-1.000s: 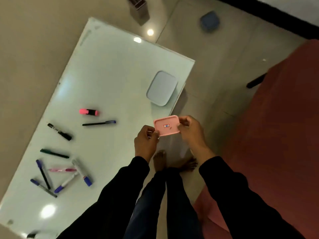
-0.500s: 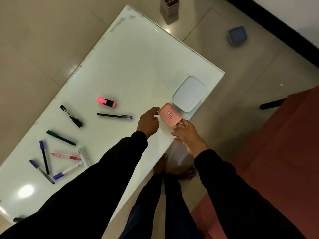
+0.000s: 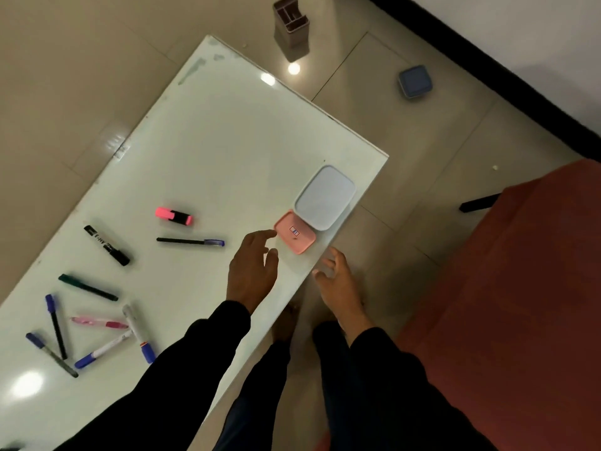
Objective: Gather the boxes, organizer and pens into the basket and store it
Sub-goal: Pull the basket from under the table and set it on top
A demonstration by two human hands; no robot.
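Both hands hover with fingers loose, holding nothing: the left hand [image 3: 252, 268] has a fingertip at the edge of the pink box [image 3: 295, 236], and the right hand [image 3: 335, 276] is just off the white table [image 3: 208, 151]. Pink box sits against a larger grey box [image 3: 325, 197], both near the table's edge, where a careless nudge could likely push them onto the floor. Pens [image 3: 190, 241] lie scattered well apart. An organizer [image 3: 290, 24] stands on the floor. No basket is visible.

On table [image 3: 227, 151]: nine pens [image 3: 190, 242], two boxes [image 3: 295, 233]. On floor, top of frame: one organizer [image 3: 290, 26], one blue box [image 3: 415, 81].
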